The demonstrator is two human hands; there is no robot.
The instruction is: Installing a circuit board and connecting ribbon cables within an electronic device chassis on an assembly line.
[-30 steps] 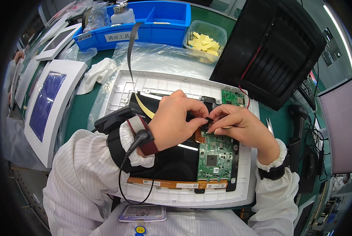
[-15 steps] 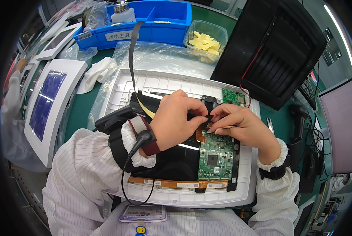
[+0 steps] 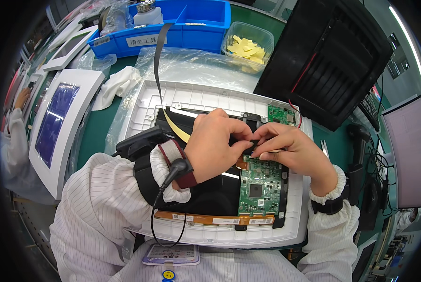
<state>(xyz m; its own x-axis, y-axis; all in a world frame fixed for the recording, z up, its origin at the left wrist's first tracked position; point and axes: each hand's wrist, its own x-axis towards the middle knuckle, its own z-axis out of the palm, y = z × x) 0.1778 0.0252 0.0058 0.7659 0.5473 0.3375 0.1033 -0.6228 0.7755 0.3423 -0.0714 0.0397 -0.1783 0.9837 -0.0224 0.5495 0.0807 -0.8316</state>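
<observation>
A small black connector piece (image 3: 253, 142) sits at the top edge of the green rectangular circuit board (image 3: 261, 184), just where the amber flex tail (image 3: 241, 163) meets that board, and both hands close on it from opposite sides. The board's long axis runs from the person toward the far rim of the white plastic display housing (image 3: 182, 96), so the connector lies at the board's far end, directly between the two sets of fingertips.

The left hand (image 3: 215, 145) comes in from the left, fingers curled together with thumb and forefinger pinched against the black piece; whether they grip it or only press on it cannot be told. The right hand (image 3: 290, 149) comes in from the right, fingers together and laid flat over the same spot, their tips touching the left hand's. Both are equally near; neither has to reach.

Beneath them lies the dark glossy panel back (image 3: 210, 192), with an orange strip (image 3: 206, 218) along its near edge. A long dark ribbon cable (image 3: 158, 56) rises from the panel toward the blue plastic bins (image 3: 206, 28). Further out stand a clear tub of yellow pads (image 3: 248, 44), a black ribbed rear cover (image 3: 332, 56) to the right, and a white-framed screen (image 3: 55, 122) to the left.
</observation>
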